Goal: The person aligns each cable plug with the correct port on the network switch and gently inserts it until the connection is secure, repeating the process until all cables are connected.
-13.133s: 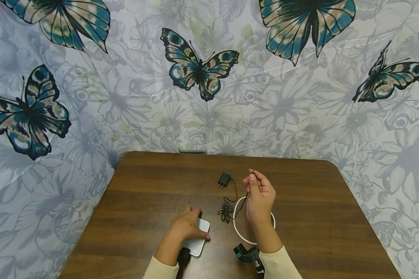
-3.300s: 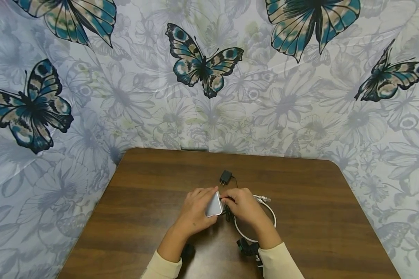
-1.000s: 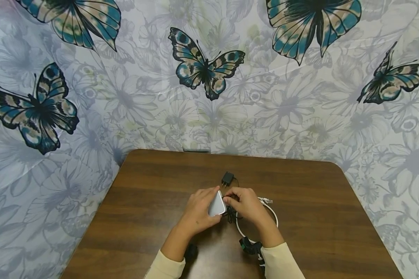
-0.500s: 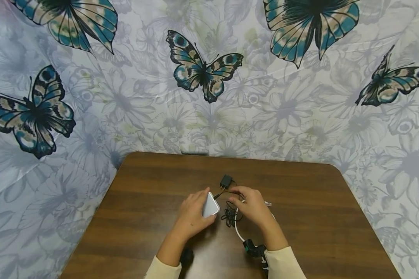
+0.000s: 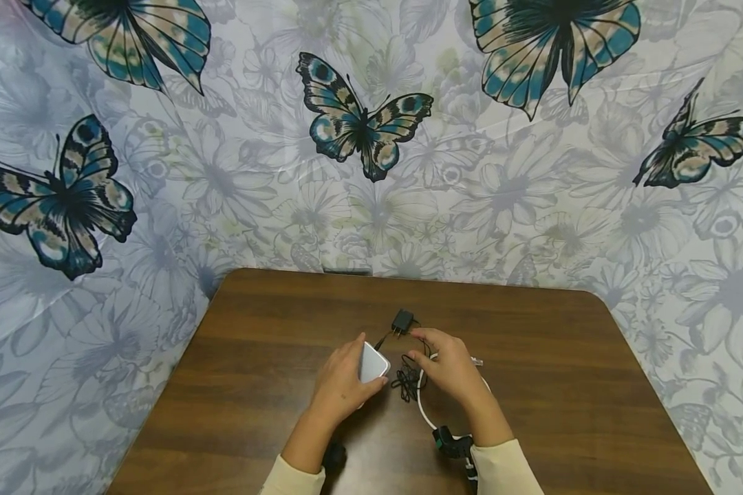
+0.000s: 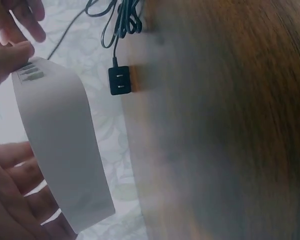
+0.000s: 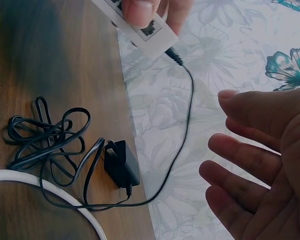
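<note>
My left hand (image 5: pixel 340 385) grips a small white network box (image 5: pixel 373 364) over the table. In the right wrist view, my left thumb lies across the Ethernet ports (image 7: pixel 151 29) on the box's edge. A black power plug (image 7: pixel 174 56) sits in that edge, its thin cord trailing down to the adapter (image 7: pixel 122 165). Beside it, my right hand (image 5: pixel 450 364) is apart from the box, fingers spread and relaxed, holding nothing. A vented side of the box faces the left wrist camera.
On the brown table (image 5: pixel 272 309), a bundled black cord (image 5: pixel 405 382) lies between the hands. The looped white network cable (image 5: pixel 422 408) rests under my right hand, its clear connector (image 5: pixel 477 361) to the right. A butterfly-print cloth (image 5: pixel 371 220) hangs behind.
Earlier the box lay on the table while my right hand held the cord's end. Later it pinched the plug at the box, then let go and drew right. The box has since turned slightly.
</note>
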Available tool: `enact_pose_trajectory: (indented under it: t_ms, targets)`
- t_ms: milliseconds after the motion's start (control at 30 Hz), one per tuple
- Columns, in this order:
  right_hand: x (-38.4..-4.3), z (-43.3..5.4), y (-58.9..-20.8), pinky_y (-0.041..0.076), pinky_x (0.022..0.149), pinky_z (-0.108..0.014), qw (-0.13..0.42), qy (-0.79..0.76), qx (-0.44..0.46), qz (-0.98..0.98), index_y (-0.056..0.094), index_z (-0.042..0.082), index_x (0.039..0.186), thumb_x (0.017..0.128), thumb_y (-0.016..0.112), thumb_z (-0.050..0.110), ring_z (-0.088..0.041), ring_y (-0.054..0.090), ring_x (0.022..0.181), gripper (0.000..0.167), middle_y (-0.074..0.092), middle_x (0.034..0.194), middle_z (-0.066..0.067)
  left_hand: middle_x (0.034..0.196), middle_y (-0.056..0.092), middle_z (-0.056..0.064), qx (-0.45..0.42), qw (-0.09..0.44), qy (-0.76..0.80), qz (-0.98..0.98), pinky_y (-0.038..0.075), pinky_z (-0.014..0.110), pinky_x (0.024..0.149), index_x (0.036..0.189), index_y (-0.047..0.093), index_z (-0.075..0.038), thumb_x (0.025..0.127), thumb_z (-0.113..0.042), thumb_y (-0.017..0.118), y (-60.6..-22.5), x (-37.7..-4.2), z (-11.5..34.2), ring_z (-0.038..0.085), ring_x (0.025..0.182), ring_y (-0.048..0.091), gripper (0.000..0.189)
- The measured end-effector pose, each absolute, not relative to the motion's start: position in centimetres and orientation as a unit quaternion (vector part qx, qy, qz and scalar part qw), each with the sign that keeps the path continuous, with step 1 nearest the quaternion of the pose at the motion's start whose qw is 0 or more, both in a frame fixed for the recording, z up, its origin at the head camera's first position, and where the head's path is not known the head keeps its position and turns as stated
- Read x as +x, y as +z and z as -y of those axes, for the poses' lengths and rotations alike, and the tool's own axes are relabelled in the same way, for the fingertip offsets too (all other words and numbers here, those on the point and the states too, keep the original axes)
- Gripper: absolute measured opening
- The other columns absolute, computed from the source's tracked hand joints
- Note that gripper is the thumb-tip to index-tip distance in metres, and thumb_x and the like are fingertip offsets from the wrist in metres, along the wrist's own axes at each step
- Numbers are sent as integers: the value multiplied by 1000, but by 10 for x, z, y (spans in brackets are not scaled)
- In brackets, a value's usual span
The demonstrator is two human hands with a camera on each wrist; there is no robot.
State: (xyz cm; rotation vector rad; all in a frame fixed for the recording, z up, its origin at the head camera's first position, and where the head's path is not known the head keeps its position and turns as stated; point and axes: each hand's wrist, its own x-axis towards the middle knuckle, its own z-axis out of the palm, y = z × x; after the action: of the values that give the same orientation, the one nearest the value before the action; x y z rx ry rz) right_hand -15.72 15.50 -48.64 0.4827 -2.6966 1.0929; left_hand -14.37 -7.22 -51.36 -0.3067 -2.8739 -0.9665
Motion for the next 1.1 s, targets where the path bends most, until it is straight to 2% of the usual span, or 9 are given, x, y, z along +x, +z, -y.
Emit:
enact_pose_trajectory:
  t_ms: [267,700,1100]
  targets:
    - [-158,-158,-487,48,100,-47,98,362,174,911,70,7,121,84,80,15,-28,62,121,39,68,127,-11,130,64,12,-59,40,-328,942,52,45,78,142,53,-9,71,-48,87,-518,-146,69,30,109,60,88]
    - [-157,-162,-489,45,102,-54,90,353,155,918,69,9,124,85,80,16,-34,56,129,41,62,136,-13,121,63,14,-24,47,-325,944,51,44,71,136,57,-5,68,-49,88,-527,-148,67,29,99,60,86]
    - [-156,-166,-493,42,105,-54,73,337,149,927,67,9,128,88,77,22,-35,52,132,43,60,138,-13,109,58,11,-8,38,-309,950,49,42,66,129,62,-7,65,-47,90,-538,-147,67,27,90,58,81]
